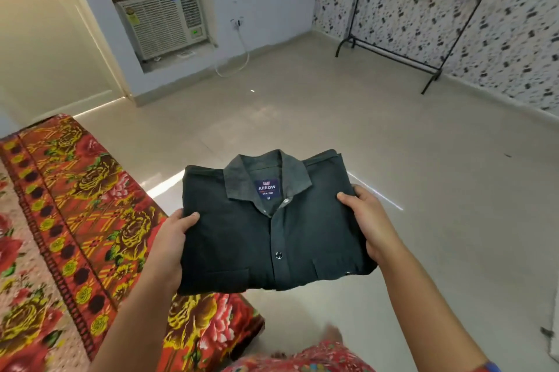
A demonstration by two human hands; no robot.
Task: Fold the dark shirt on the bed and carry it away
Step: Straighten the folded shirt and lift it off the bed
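Observation:
The dark shirt [272, 229] is folded into a flat rectangle, collar up and away from me, with a blue label showing inside the collar. It is held in the air over the floor, just off the bed's edge. My left hand [174, 235] grips its left edge, thumb on top. My right hand [367, 220] grips its right edge the same way. The bed [60, 220] with a red and yellow floral cover lies to the left and below.
Open beige floor [332, 117] stretches ahead. A black clothes rack [393, 53] with hanging garments stands at the right by the speckled wall. A window air conditioner [163, 20] sits in the far wall, a white cable hanging beside it.

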